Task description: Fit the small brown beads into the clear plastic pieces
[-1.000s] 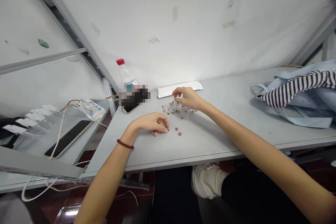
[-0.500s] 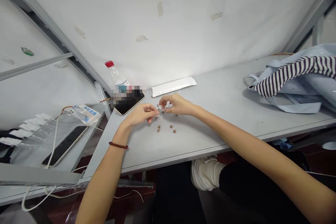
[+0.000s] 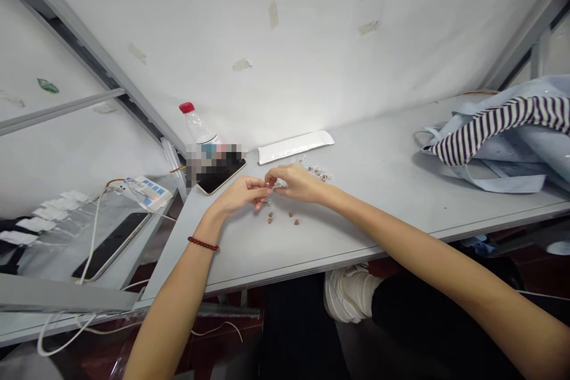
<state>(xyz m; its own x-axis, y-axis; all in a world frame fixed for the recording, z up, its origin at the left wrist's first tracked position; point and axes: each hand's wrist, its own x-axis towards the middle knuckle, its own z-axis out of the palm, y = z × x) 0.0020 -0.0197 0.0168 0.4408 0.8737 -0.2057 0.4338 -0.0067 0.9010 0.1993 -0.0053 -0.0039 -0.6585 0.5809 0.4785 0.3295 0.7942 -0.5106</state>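
My left hand (image 3: 240, 195) is closed in a pinch above the grey table (image 3: 356, 208). Its fingertips meet those of my right hand (image 3: 299, 183), also pinched. Between the right fingers shows a small clear plastic piece (image 3: 280, 183); what the left fingertips grip is too small to make out. Another tiny clear item (image 3: 266, 203) is just under the left fingers. Several small brown pieces (image 3: 291, 214) lie on the table nearer me. Beyond my right wrist is a scatter of small clear-and-brown pieces (image 3: 319, 173).
A white strip-like packet (image 3: 296, 147) lies along the wall. At the left are a phone (image 3: 220, 173) and a red-capped bottle (image 3: 196, 123). A light-blue bag with a striped strap (image 3: 481, 127) occupies the right. A power strip (image 3: 151, 193) and another phone (image 3: 113, 246) sit lower left.
My right hand has shifted slightly left and its fingertips have closed up to my left hand's. More of the clear-and-brown scatter behind the right wrist now shows.
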